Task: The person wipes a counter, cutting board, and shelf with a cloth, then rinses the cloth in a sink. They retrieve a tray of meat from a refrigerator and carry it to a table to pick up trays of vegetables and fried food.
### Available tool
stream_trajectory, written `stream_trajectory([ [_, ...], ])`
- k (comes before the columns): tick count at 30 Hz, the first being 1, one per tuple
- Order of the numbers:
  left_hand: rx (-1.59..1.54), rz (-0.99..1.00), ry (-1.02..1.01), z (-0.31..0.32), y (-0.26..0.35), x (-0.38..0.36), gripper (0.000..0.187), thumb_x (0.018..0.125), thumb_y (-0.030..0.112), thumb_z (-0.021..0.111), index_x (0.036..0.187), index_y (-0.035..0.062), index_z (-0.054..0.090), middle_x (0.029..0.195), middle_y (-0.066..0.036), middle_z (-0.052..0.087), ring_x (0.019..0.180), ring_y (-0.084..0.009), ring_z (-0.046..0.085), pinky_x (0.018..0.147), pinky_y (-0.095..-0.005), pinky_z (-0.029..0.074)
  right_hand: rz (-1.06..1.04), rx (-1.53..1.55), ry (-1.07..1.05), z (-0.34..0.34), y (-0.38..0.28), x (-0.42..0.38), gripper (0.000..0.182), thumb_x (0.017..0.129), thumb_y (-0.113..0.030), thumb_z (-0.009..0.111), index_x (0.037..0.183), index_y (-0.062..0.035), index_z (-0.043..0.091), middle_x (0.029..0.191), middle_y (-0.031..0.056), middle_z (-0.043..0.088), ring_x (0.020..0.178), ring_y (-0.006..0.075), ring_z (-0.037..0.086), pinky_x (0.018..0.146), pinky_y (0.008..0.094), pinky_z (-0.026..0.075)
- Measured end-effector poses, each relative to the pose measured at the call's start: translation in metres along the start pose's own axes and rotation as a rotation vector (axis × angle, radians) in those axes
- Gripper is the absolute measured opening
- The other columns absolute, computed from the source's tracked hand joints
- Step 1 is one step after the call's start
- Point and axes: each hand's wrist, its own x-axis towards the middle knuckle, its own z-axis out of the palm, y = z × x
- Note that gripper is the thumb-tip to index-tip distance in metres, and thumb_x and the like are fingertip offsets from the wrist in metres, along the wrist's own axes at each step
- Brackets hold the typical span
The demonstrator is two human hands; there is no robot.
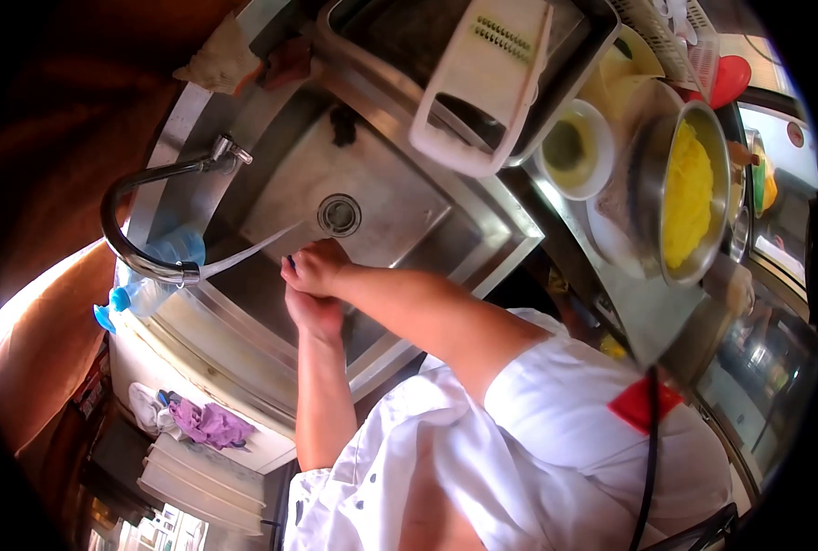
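- The right hand (317, 265) and left hand (315, 313) are together, right over left; I can't tell how tightly their fingers close or whether they hold anything.
- They meet above the near part of a rectangular stainless-steel sink (395, 188), with its round metal drain (339, 215) just beyond.
- A thin stream of clear water (257, 250) from the curved chrome tap (109, 216) falls just left of the hands.

A thin stream of water (251, 251) slants over the steel sink (395, 209) — seemingly wet inside.
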Motion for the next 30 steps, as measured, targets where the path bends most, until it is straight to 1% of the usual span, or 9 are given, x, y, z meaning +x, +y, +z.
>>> stream_trajectory([
  [2, 0.026, -0.014, -0.002, -0.001, -0.007, -0.004, 0.045, 0.103, 0.046, 0.041, 0.124, 0.0086, 0.053, 0.127, -0.009, 0.058, 0.120, -0.0257, 0.053, 0.104, -0.0419, 0.042, 0.019, 0.100, 0.211, 0.022, 0.014, -0.001, 0.041, 0.088, -0.037, 0.051, 0.066, -0.0078, 0.070, 0.074, 0.0137, 0.070, 0.074, 0.0345, 0.068, 0.070, 0.0469, 0.054],
  [4, 0.082, -0.040, -0.018, 0.001, -0.012, -0.008, 0.045, 0.103, 0.046, 0.042, 0.125, 0.0091, 0.053, 0.127, -0.008, 0.058, 0.120, -0.0247, 0.054, 0.104, -0.0406, 0.042, -0.014, 0.100, 0.266, 0.032, 0.023, -0.008, 0.047, 0.092, -0.039, 0.047, 0.065, -0.0076, 0.070, 0.070, 0.0157, 0.068, 0.068, 0.0378, 0.068, 0.068, 0.0488, 0.054],
  [10, 0.186, 0.048, 0.170, -0.043, -0.037, -0.015, 0.037, 0.104, 0.030, 0.043, 0.132, 0.0073, 0.050, 0.128, -0.009, 0.058, 0.114, -0.0237, 0.058, 0.090, -0.0417, 0.051, 0.341, 0.325, -0.031, 0.030, 0.050, -0.014, 0.057, 0.096, -0.055, 0.043, 0.090, -0.0060, 0.071, 0.091, 0.0170, 0.071, 0.088, 0.0332, 0.069, 0.080, 0.0437, 0.052],
  [11, 0.234, 0.063, 0.255, -0.044, -0.037, -0.023, 0.031, 0.103, 0.028, 0.044, 0.125, 0.0098, 0.053, 0.121, -0.007, 0.061, 0.108, -0.0219, 0.060, 0.087, -0.0425, 0.052, 0.381, 0.547, 0.051, 0.061, 0.077, 0.004, 0.075, 0.092, -0.071, 0.035, 0.095, -0.0069, 0.074, 0.096, 0.0224, 0.071, 0.098, 0.0354, 0.068, 0.088, 0.0438, 0.051],
  [16, 0.347, 0.209, 0.245, -0.046, -0.025, -0.070, 0.011, 0.101, 0.015, 0.046, 0.108, 0.0139, 0.055, 0.104, -0.004, 0.062, 0.095, -0.0216, 0.064, 0.076, -0.0420, 0.056, 0.502, 1.198, -0.116, 0.000, 0.036, 0.055, 0.048, 0.102, -0.045, 0.045, 0.122, -0.0035, 0.055, 0.120, 0.0172, 0.059, 0.114, 0.0289, 0.058, 0.089, 0.0438, 0.051],
  [18, 0.306, 0.220, 0.279, -0.024, -0.017, -0.101, 0.010, 0.099, 0.009, 0.049, 0.106, 0.0150, 0.054, 0.103, -0.003, 0.062, 0.092, -0.0215, 0.065, 0.074, -0.0384, 0.057, 0.567, 1.405, -0.123, -0.005, 0.024, 0.088, 0.026, 0.101, -0.023, 0.049, 0.107, 0.0011, 0.057, 0.102, 0.0184, 0.063, 0.092, 0.0276, 0.066, 0.074, 0.0372, 0.057],
  [23, 0.482, 0.297, 0.327, -0.009, -0.016, -0.150, 0.021, 0.095, 0.003, 0.058, 0.115, 0.0098, 0.056, 0.109, -0.005, 0.059, 0.095, -0.0157, 0.060, 0.075, -0.0279, 0.051, 0.550, 0.815, -0.171, -0.039, -0.021, 0.089, 0.041, 0.099, -0.034, 0.055, 0.073, -0.0036, 0.063, 0.062, 0.0080, 0.060, 0.054, 0.0207, 0.059, 0.049, 0.0329, 0.049],
  [26, 0.521, 0.395, 0.282, -0.015, -0.025, -0.162, 0.035, 0.091, -0.005, 0.059, 0.124, 0.0061, 0.054, 0.112, -0.007, 0.057, 0.099, -0.0146, 0.058, 0.085, -0.0243, 0.047, 0.517, 0.609, -0.149, -0.036, -0.019, 0.092, 0.050, 0.097, -0.046, 0.055, 0.076, -0.0021, 0.065, 0.060, 0.0094, 0.061, 0.047, 0.0207, 0.054, 0.044, 0.0343, 0.044],
  [30, 0.770, 0.556, 0.239, -0.017, -0.029, -0.170, 0.041, 0.085, -0.011, 0.053, 0.124, 0.0014, 0.053, 0.115, -0.009, 0.057, 0.104, -0.0170, 0.056, 0.090, -0.0262, 0.045, 0.301, 0.199, -0.032, -0.057, -0.006, 0.093, 0.082, 0.094, -0.071, 0.032, 0.075, -0.0009, 0.069, 0.080, 0.0163, 0.071, 0.066, 0.0299, 0.067, 0.071, 0.0397, 0.053],
])
